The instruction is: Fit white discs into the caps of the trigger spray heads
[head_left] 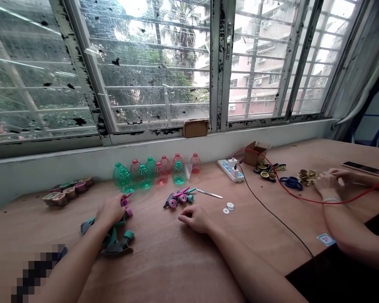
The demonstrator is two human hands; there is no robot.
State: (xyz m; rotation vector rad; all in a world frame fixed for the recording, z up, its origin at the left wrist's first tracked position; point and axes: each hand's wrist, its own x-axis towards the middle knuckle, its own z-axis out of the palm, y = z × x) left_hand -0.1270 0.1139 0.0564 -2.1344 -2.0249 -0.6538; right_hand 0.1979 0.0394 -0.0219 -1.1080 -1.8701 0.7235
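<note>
My left hand (111, 211) reaches over a loose pile of teal, grey and pink plastic trigger sprayer heads (116, 245). Its fingers are closed around a sprayer head with pink parts (125, 203), partly hidden by the hand. My right hand (196, 218) rests low on the table, fingers curled in and thumb against the forefinger, with nothing visible in it. Just beyond it lies a second group of pink, teal and grey sprayer heads (178, 198). A thin silver tool (210, 193), perhaps tweezers, lies beside that group. White round discs (230, 206) lie right of my right hand.
Several green and red clear bottles (144, 176) stand along the wall, with small cups (68, 193) to their left. A power strip (231, 170) has a red cable and a black cable (271, 210) crossing the table. Another person's hands (330, 181) work beside blue scissors (291, 182) at right.
</note>
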